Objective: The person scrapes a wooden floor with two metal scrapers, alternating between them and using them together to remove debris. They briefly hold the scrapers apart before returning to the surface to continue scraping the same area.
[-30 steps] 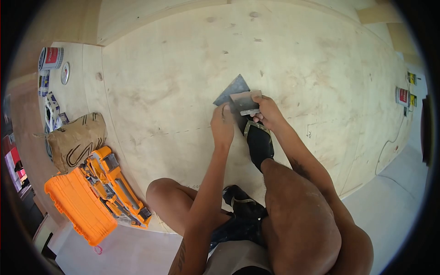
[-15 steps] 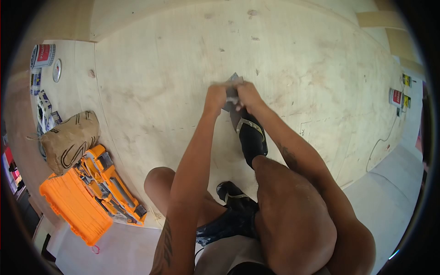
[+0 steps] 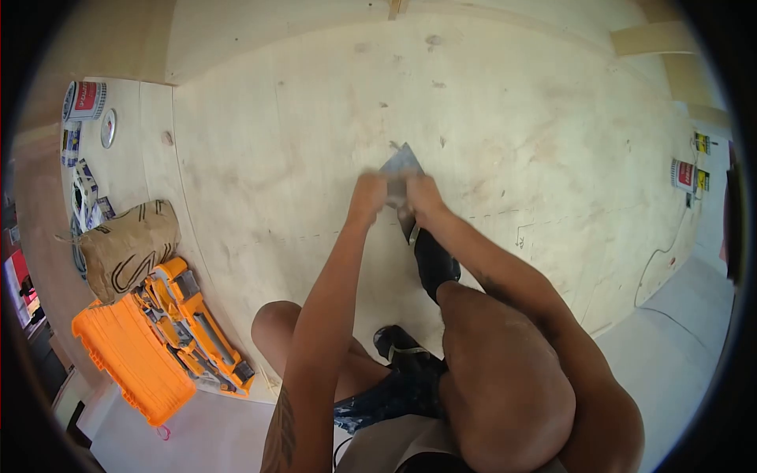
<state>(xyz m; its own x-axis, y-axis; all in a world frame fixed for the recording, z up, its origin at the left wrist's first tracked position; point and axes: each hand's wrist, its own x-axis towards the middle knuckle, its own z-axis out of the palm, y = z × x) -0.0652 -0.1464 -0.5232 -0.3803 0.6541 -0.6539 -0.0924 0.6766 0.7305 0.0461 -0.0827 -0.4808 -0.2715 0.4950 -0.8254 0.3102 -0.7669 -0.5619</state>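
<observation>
A flat grey sheet with a pointed far corner point(image 3: 404, 161) is between my two hands, above the pale plywood floor point(image 3: 315, 158). Motion blurs it, and whether it is paper or metal I cannot make out. My left hand point(image 3: 369, 199) is closed at its left edge. On the other side, my right hand point(image 3: 426, 199) grips the right edge. The fingers are curled inward and partly hidden. Just below the hands is my black shoe point(image 3: 434, 260), with the bent knee behind it.
To the left lie an open orange tool case point(image 3: 134, 370), a brown paper bag point(image 3: 130, 248), a tin point(image 3: 85, 101) and a round lid point(image 3: 109, 128). Another tin point(image 3: 683, 174) stands at right near a cable point(image 3: 648, 264). Wooden beams point(image 3: 654, 39) cross the upper right.
Both hands have drawn back toward my body with the grey sheet, and more of its pointed far part shows. The view has shifted slightly.
</observation>
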